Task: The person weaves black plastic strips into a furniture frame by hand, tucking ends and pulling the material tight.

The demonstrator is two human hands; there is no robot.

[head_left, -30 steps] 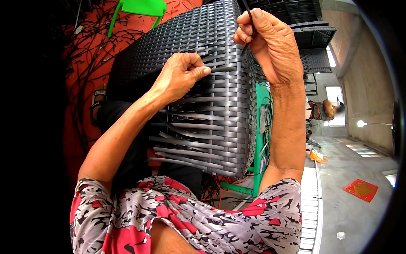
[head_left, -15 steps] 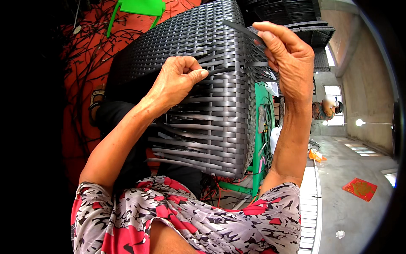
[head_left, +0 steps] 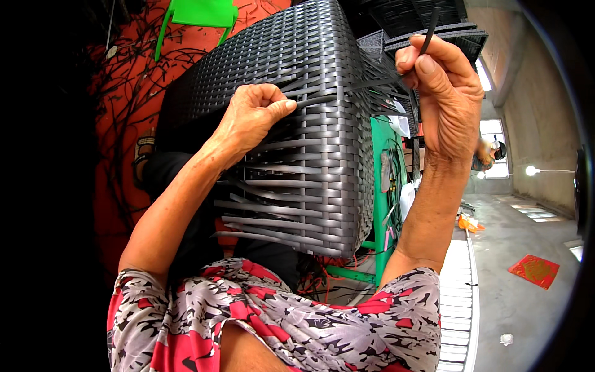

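Observation:
A large woven black rattan piece [head_left: 279, 56] fills the middle, its weave tight above and loose strip ends [head_left: 273, 204] sticking out to the left lower down. My left hand [head_left: 253, 118] is closed in a pinch on a flat black strip [head_left: 317, 100] in front of the woven face. Beyond the corner, my right hand [head_left: 451, 102] pinches a black strip [head_left: 372, 83] stretched from the corner edge; a free end [head_left: 432, 28] points up above its fingers. I cannot tell whether both hands hold one and the same strip.
A green stool [head_left: 203, 13] stands on the red floor covering [head_left: 133, 93], among scattered black strips. Right of the woven piece is a green frame [head_left: 380, 167] with strips and cables. Darker woven pieces [head_left: 409, 18] lie behind. Another person [head_left: 486, 155] is far right.
My right hand has moved right, away from the corner, and its strip now runs taut from the corner with the end pointing up. My left hand has shifted slightly left.

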